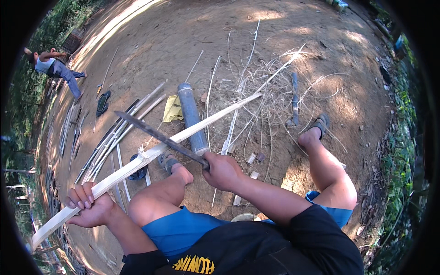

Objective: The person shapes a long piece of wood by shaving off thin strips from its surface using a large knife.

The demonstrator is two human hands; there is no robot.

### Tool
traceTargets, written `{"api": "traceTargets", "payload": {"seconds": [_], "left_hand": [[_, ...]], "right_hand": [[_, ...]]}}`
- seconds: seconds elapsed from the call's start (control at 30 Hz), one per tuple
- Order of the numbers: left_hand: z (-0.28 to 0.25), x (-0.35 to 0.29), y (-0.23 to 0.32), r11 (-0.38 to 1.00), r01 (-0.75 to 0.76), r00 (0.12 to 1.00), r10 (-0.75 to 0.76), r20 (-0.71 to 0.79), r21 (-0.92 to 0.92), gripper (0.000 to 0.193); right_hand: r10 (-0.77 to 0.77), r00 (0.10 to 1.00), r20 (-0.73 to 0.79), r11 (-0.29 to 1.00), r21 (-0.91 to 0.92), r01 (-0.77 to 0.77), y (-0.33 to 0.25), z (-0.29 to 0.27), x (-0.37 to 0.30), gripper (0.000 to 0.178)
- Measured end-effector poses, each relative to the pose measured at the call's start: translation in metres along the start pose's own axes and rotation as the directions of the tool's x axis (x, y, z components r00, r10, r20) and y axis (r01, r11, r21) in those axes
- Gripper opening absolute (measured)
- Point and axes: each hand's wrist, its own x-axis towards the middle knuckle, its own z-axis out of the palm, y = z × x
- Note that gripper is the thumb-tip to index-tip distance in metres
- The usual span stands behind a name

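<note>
My left hand (91, 205) is closed round the lower left part of a long, pale bamboo strip (201, 124). The strip slants up to the right across my view. My right hand (223, 170) grips a dark machete (158, 134), its handle hidden in my fist. The blade points up and left, crossing over the strip near its middle. Just left of the crossing, a small curled shaving (145, 156) stands on the strip. Beneath the strip lies a thick, grey-green bamboo section (187, 103) on the dirt, between my feet.
Thin bamboo shavings (270, 87) lie heaped ahead, beside a short dark stick (294, 98). Long bamboo poles (120, 133) lie at the left, near a yellow cloth or bag (173, 108) and a loose sandal (103, 103). Another person (59, 71) is at the far left.
</note>
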Motion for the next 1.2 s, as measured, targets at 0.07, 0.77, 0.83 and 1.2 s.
{"api": "traceTargets", "payload": {"seconds": [0.07, 0.77, 0.83, 1.2], "left_hand": [[0.012, -0.009, 0.002, 0.999, -0.032, 0.998, 0.031, -0.047, -0.006, 0.068], [0.029, -0.017, 0.004, 0.989, -0.099, 0.990, 0.110, -0.091, 0.109, 0.072], [0.022, -0.010, 0.007, 0.991, -0.071, 0.994, 0.080, -0.076, 0.116, 0.075], [-0.004, 0.032, 0.009, 0.986, 0.052, 0.998, -0.044, -0.055, 0.157, 0.081]], "right_hand": [[-0.060, 0.998, 0.020, 0.998, -0.014, 0.060, -0.008, 0.003, -0.011, 0.024], [0.313, 0.932, -0.182, 0.931, -0.136, -0.339, 0.149, -0.030, 0.017, 0.018], [0.164, 0.985, -0.060, 0.973, -0.155, -0.172, 0.121, -0.029, 0.018, 0.020], [0.260, 0.964, -0.052, 0.949, -0.169, -0.265, 0.187, -0.042, 0.066, 0.019]]}}
